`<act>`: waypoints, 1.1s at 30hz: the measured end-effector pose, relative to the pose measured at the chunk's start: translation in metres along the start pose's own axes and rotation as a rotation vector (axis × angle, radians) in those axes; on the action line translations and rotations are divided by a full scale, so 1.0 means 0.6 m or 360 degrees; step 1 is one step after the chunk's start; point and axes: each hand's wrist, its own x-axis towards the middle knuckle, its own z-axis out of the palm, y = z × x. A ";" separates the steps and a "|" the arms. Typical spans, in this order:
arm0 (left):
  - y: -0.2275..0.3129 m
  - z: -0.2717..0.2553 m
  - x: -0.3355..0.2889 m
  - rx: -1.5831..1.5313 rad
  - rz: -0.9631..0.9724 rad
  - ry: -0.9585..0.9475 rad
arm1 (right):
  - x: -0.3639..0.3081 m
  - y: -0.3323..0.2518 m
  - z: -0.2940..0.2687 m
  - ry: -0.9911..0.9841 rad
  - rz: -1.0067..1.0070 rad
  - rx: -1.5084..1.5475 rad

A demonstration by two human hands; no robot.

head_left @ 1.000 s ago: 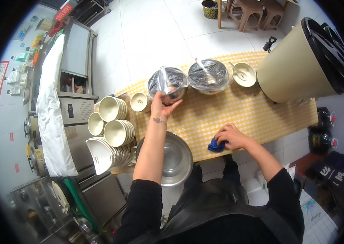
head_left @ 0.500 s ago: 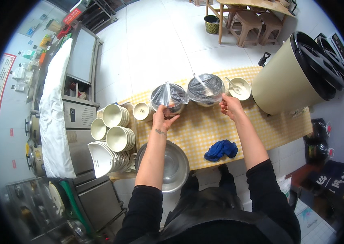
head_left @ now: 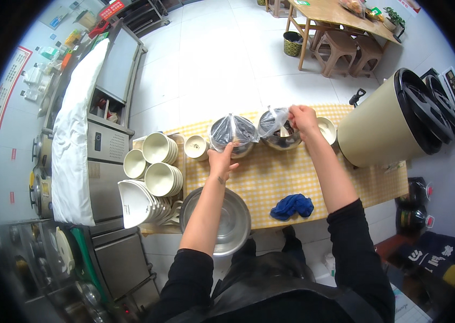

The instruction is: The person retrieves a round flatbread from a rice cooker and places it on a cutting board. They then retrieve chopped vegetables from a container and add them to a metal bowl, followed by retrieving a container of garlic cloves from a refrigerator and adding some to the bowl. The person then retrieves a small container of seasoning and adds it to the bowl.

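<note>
Two dark pots or bowls stand side by side on the checked tabletop. Clear plastic wrap (head_left: 233, 128) covers the left bowl (head_left: 240, 152). The plastic film (head_left: 274, 119) over the right bowl (head_left: 283, 144) is partly peeled back, baring dark contents and a pale utensil. Pinched in my right hand (head_left: 304, 119) is this film's right edge, lifted above the rim. My left hand (head_left: 221, 161) is at the left bowl's near side, a fingertip against the wrap and the thumb apart. Left of it sits a small cream cup (head_left: 196, 147); a cream bowl (head_left: 327, 131) is partly behind my right wrist.
Stacked cream bowls (head_left: 160, 179) and white spoons or ladles (head_left: 140, 203) fill a tray at left. A steel basin (head_left: 233, 229) lies below my left forearm. A blue cloth (head_left: 292, 207) rests near the front edge. A large beige barrel (head_left: 378, 126) stands at right.
My right hand has moved up and inward, pulling the film off part of the right bowl and uncovering its contents. My left hand stays by the left bowl. The view has shifted slightly.
</note>
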 end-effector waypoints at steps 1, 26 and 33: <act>-0.004 -0.002 0.000 0.0190 0.0139 0.0092 | 0.015 -0.014 0.021 -0.0036 -0.0054 -0.0029; 0.205 -0.028 0.093 0.0658 0.1079 -0.0323 | 0.026 -0.171 0.194 -0.0640 -0.0739 0.0389; 0.168 -0.035 0.054 0.2449 0.1442 -0.0729 | -0.149 -0.029 0.002 -0.0979 -0.0408 0.0225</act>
